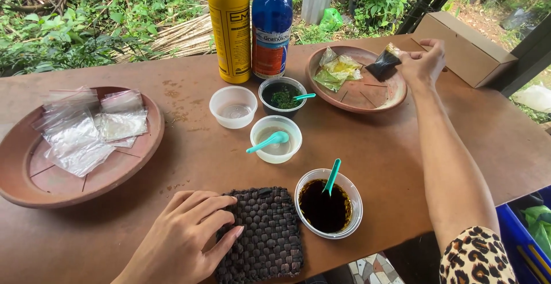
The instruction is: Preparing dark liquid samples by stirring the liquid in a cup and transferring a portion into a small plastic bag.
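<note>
We look down on a brown bench (189,169) and our left hand (186,235) lies flat with its fingers loosely spread, the fingertips resting on the left edge of a dark woven mat (265,235) at the near edge of the bench, and it grips nothing; our right hand (423,61) is stretched out to the far right, thumb and fingers pinched on the top of a small dark sachet (383,65), which hangs over the rim of a round clay dish (373,92); in that dish, to the left of the dark sachet, lie a few yellowish filled sachets (337,69); just right of the mat sits a clear cup of dark liquid (327,203) with a teal spoon standing in it, and beyond it a white cup (276,140) with another teal spoon laid across its top; further back we have an empty-looking clear cup (233,107) beside a dark cup of green flakes (282,96), again with a teal spoon; behind those two stand a yellow bottle (229,28) and a blue bottle (271,26), touching side by side; far left, well apart from both hands, a second clay dish (138,158) carries a heap of empty clear plastic bags (86,129); a cardboard box (468,49) rests at the far right corner, just beyond our right hand
</note>
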